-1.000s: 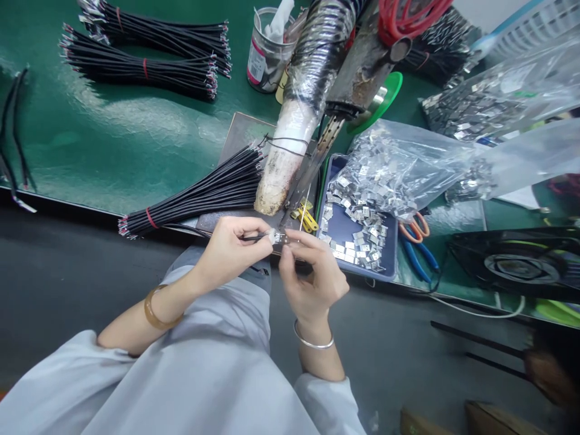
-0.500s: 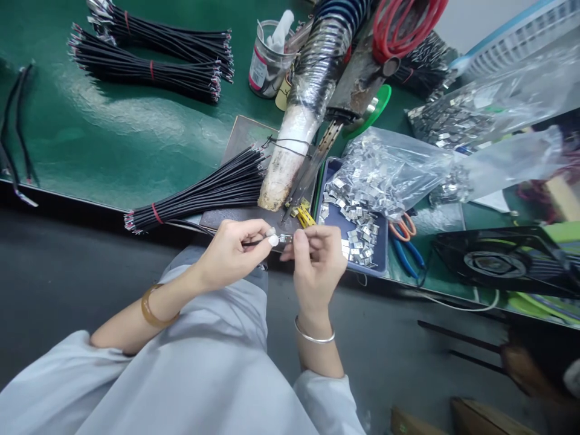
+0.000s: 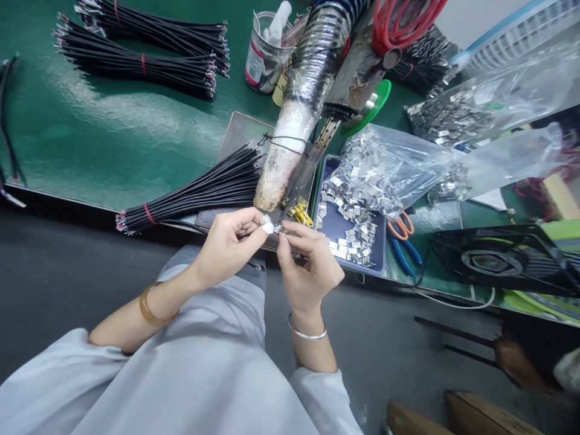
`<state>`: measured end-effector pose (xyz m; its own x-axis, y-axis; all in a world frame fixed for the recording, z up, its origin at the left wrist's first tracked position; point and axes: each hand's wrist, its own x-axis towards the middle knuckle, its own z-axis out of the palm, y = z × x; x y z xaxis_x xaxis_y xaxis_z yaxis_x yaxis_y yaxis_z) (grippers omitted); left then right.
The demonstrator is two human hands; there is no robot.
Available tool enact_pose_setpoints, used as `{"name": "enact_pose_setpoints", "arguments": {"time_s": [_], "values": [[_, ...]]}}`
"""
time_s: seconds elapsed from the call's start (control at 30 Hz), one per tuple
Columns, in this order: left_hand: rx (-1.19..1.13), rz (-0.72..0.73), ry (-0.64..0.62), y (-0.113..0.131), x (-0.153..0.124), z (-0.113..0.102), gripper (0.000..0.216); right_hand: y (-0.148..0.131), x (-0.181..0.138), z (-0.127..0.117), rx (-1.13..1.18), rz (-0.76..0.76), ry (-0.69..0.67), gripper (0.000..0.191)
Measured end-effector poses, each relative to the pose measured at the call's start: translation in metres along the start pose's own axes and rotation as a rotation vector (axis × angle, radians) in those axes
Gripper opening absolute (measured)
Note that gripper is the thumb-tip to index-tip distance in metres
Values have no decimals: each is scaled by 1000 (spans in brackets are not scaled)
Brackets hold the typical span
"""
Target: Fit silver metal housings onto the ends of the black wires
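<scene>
My left hand (image 3: 229, 244) is closed in a pinch on a black cable (image 3: 186, 227), which runs out behind it beneath the bundle; white covers sit on its thumb and fingertip. At the cable's end is a small silvery metal connector (image 3: 277, 229). My right hand (image 3: 310, 263) pinches this connector from the other side, thumb and forefinger almost meeting the left fingertips. Just beyond the hands lie a bundle of black cables (image 3: 203, 187) with a red tie and a yellow clip-like piece (image 3: 301, 214). Fine detail of the connector is hidden by the fingers.
A soldering iron (image 3: 310, 160) and a foil-wrapped hose (image 3: 283, 145) hang over the work board. To the right are a blue tray (image 3: 383, 244) of metal shells, pliers (image 3: 405, 244) and a black fan (image 3: 493, 261). More cable bundles (image 3: 140, 63) lie at the back left.
My right hand has moved left and slightly up, its fingertips closing in on the left ones around the connector. My left hand has shifted slightly up and left, still holding the cable.
</scene>
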<state>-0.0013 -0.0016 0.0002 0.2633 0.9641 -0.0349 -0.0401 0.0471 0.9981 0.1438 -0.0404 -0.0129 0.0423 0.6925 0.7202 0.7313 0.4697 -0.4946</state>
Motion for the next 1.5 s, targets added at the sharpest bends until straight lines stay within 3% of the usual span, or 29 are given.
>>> {"name": "enact_pose_setpoints", "arguments": {"time_s": [0.2, 0.3, 0.37, 0.43, 0.6, 0.67, 0.77, 0.93, 1.1, 1.5], "values": [[63, -2, -46, -2, -4, -3, 19, 1, -7, -1, 60, 18, -13, 16], [94, 34, -78, 1, -5, -4, 18, -1, -5, -3, 226, 240, -40, 10], [102, 91, -100, 4, -5, -5, 16, -2, 0, -6, 365, 424, -141, 10], [88, 133, -106, 6, -5, -6, 14, -3, 3, -8, 445, 494, -231, 13], [44, 47, -97, 3, -5, -7, 19, 4, -1, -9, 138, 122, -147, 8], [54, 29, -66, 1, -6, -5, 22, 6, -5, -9, 67, 59, -55, 11], [83, 42, -26, -1, -7, -3, 25, 6, -7, -11, 53, 95, 65, 13], [76, 61, 43, -4, -6, 3, 24, 0, -4, -6, 18, 105, -24, 13], [117, 108, 126, -7, -5, 8, 20, 1, -2, 0, -99, -28, 12, 17], [200, 291, 217, -1, -1, 9, 14, -1, 7, -2, -38, 4, 1, 19]]}}
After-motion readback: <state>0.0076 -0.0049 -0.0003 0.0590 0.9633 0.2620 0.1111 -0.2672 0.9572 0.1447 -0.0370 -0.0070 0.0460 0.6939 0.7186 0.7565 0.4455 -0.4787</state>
